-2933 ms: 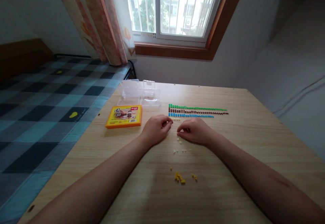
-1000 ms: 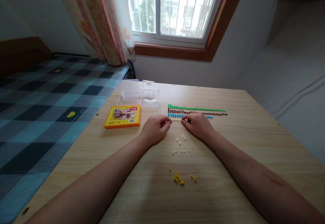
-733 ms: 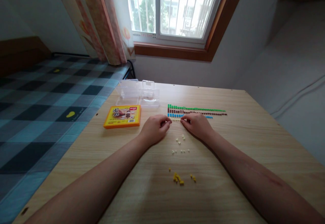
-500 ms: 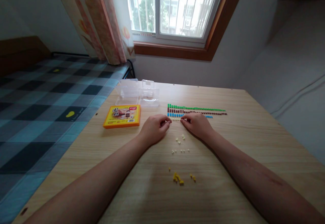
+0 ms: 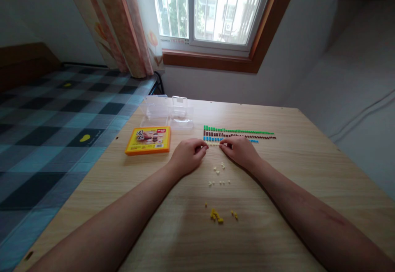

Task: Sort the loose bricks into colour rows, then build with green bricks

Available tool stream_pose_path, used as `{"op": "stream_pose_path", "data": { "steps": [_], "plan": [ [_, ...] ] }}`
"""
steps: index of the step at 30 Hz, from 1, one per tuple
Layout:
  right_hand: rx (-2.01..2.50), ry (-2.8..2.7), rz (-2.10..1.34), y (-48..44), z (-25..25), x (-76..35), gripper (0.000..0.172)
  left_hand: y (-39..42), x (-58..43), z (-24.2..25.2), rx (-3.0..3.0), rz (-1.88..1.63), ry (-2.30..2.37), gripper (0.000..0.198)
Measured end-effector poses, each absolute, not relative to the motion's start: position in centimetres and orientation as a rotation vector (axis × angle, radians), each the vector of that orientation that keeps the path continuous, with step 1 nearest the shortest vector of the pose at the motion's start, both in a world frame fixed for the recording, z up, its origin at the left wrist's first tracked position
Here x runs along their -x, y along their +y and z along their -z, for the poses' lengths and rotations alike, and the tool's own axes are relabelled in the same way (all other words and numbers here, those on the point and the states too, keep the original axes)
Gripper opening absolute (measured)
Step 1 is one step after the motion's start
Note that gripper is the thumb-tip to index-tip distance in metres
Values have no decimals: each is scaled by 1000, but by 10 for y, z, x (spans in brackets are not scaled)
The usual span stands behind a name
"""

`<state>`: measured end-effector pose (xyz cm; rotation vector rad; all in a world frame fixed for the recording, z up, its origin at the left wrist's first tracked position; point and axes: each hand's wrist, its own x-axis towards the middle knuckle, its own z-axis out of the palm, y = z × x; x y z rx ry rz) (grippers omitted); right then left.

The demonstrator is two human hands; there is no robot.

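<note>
The desk [image 5: 308, 169] carries an orange box [image 5: 148, 140] to the left of the left hand [image 5: 187, 156], with a clear plastic case [image 5: 168, 117] beyond it. Just past both grips lie green [image 5: 237, 131], brown [image 5: 247, 136] and blue [image 5: 212, 139] bead rows. Between the two grips sits a short pale row [image 5: 213, 144]. The right hand [image 5: 239, 152] pinches thumb to forefinger at its end. The left grip is curled shut beside its start. Whether either pinch contains a bead is too small to tell. This looks like the step of extending the pale row. The next move calls for a fine pinch on one of the loose pale beads [image 5: 219, 175], which lie nearer the person than the grips. The yellow beads [image 5: 217, 216] lie nearer again.
</note>
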<state>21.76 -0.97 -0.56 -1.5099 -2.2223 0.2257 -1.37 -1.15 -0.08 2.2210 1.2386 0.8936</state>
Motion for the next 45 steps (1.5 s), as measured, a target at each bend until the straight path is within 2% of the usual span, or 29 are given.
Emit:
{"op": "stream_pose_path", "data": {
  "steps": [4,7,13,16,28,36,45],
  "plan": [
    [1416,-2213,-331,-11,3,-222,12,-13,14,-1,-2225,-902,1207,14],
    [1279,-2294,-573,-12,-1,-229,10,-17,15,-3,-2265,-867,1072,16],
    [972,-2476,-886,-13,-11,-240,24,-23,18,-7,-2426,-604,864,25],
    [964,-2534,-861,-15,-15,-239,27,-24,19,-8,-2468,-517,858,25],
    [1121,-2559,-787,-13,-13,-236,21,-20,18,-4,-2573,-403,862,17],
    [1381,-2322,-547,-6,-5,-236,15,-19,16,-2,-2579,-432,927,11],
    [1589,-2112,-430,-7,1,-228,15,-19,16,-3,-2580,-434,940,8]
  ]
}}
